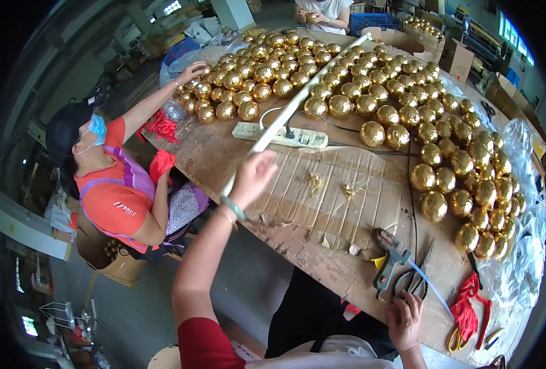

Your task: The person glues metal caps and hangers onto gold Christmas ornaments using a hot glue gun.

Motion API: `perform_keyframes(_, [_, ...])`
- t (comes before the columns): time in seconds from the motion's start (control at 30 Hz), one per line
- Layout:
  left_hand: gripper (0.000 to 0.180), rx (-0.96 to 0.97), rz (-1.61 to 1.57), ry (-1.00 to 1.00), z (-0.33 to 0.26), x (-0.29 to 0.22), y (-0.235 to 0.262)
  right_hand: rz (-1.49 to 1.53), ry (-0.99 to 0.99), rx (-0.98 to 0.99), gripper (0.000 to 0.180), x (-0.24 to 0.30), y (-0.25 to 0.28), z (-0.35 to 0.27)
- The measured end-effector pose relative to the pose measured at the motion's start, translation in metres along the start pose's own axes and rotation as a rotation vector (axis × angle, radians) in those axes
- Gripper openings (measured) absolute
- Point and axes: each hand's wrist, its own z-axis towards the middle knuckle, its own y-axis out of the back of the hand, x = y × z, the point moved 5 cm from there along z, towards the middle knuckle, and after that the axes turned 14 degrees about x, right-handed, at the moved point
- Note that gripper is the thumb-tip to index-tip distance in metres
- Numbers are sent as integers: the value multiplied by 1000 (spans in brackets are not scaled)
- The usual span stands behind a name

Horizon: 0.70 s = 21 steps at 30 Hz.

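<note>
My left hand [252,177] has its fingers closed around a long white plastic strip [297,101]; my right hand [405,320] rests with fingers loosely open on the wooden bench [322,209], black pliers [416,284] just beyond them.

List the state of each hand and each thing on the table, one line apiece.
Left hand: closed around the long white rod.
White rod: lifted, slanting across the table over the power strip.
Right hand: resting at the table edge, touching the pliers.
Pliers: lying flat.
Glue gun: lying on its side, unheld.
Power strip: one plug in.
Gold balls: loose, crowded on the table.
Red ribbons: lying bunched.
</note>
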Motion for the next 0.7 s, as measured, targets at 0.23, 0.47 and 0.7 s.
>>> perform_keyframes(0.23, [57, -142, 438, 351, 158, 118, 73, -25, 24, 15, 23, 6, 11, 12])
perform_keyframes(0.47, [74, -107, 533, 498, 220, 190, 74, -30, 72, -27, 19, -15, -6, 9])
perform_keyframes(0.7, [67, -263, 198, 264, 213, 194, 102, -11, 102, 7, 31, -22, -17, 5])
